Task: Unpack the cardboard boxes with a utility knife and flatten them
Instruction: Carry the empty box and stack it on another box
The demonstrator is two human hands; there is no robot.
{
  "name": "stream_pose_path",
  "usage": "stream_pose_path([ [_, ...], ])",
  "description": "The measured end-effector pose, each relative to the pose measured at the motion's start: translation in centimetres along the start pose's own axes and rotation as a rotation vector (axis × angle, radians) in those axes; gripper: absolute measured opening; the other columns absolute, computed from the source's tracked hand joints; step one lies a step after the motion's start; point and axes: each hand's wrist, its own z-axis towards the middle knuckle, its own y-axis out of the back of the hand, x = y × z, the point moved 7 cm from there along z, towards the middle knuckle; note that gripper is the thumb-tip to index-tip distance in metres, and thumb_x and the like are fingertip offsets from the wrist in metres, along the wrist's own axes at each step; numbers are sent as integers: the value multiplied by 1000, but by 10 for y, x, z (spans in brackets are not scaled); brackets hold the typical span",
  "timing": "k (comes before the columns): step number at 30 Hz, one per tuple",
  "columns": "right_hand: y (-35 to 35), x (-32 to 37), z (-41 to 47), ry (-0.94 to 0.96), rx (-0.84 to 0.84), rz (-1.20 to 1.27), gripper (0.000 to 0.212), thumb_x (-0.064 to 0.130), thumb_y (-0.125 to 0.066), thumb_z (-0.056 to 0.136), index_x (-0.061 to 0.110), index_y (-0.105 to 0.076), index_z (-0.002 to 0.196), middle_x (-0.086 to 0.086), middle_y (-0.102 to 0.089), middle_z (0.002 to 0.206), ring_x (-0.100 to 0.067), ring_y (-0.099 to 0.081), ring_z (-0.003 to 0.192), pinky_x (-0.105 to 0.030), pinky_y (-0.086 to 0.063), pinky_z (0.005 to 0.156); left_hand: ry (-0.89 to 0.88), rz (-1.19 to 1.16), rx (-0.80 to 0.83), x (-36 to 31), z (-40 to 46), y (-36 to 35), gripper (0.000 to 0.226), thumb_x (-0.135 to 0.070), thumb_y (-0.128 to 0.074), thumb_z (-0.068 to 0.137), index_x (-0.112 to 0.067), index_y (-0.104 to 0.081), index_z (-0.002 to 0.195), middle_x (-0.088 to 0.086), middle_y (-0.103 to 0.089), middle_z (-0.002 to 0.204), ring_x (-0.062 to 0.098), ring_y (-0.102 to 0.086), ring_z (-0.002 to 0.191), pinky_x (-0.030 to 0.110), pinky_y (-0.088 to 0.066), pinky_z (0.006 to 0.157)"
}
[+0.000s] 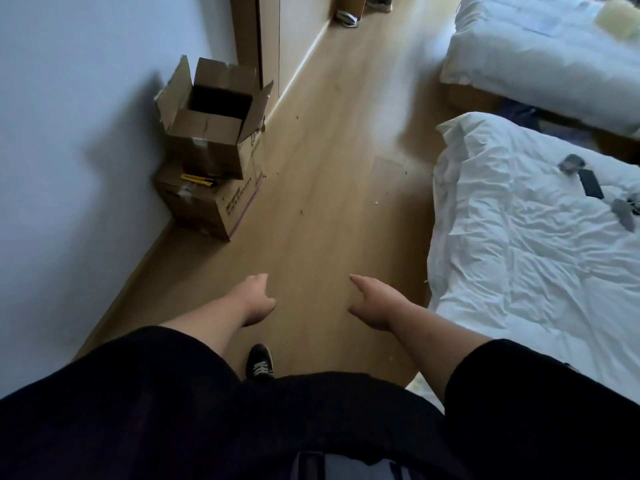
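The two cardboard boxes stand stacked against the wall in the left centre of the frame. The upper box has its flaps raised and its dark interior exposed; the lower box is closed, with tape visible on its top. The utility knife (yellow and black) lies flat on the top of the lower box, just beside the base of the upper one, with its long axis running roughly left to right across the frame.

Both hands occupy the lower centre of the frame, well apart from the stack, with bare floor between. The knife lies up and to the left of both hands. The left hand is the nearer of the two; the right hand sits further toward the bed at the right of the frame.

Both forearms extend forward and down. Each hand holds nothing, its fingers loose and lightly curled, the forefinger pointing ahead.

Judgement: the next move calls for closing the gap to the stack, then taking the knife across its narrow width.
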Motion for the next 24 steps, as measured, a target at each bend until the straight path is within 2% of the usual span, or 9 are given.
stream_pose_path([
  [7, 74, 50, 78, 19, -62, 47, 74, 33, -57, 93, 20, -21, 157, -2, -27, 161, -19, -26, 147, -29, -24, 117, 7, 36, -59, -24, 67, 99, 71, -30, -52, 96, -16, -17, 156, 9, -23, 161, 29, -32, 143, 41, -33, 113],
  [14, 125, 50, 156, 73, -16, 7, 76, 34, -57, 93, 20, -20, 157, 0, -25, 162, -17, -24, 148, -30, -23, 117, 67, -80, -79, -50, 121, 130, 71, -28, -54, 96, -19, -18, 156, 7, -23, 161, 29, -33, 143, 43, -35, 112],
  [19, 187, 52, 232, 180, 22, -57, 73, 33, -55, 96, 18, -19, 158, -2, -24, 162, -20, -24, 148, -31, -24, 117, 166, -105, -153, -70, 175, 176, 73, -30, -57, 93, -23, -19, 155, 4, -26, 159, 29, -36, 141, 45, -40, 110],
  [24, 270, 58, 299, 286, 52, -140, 72, 34, -54, 95, 21, -19, 157, -1, -25, 162, -21, -27, 147, -34, -28, 117, 201, -130, -241, -123, 222, 233, 72, -33, -56, 92, -21, -21, 155, 6, -30, 158, 27, -38, 140, 43, -40, 110],
])
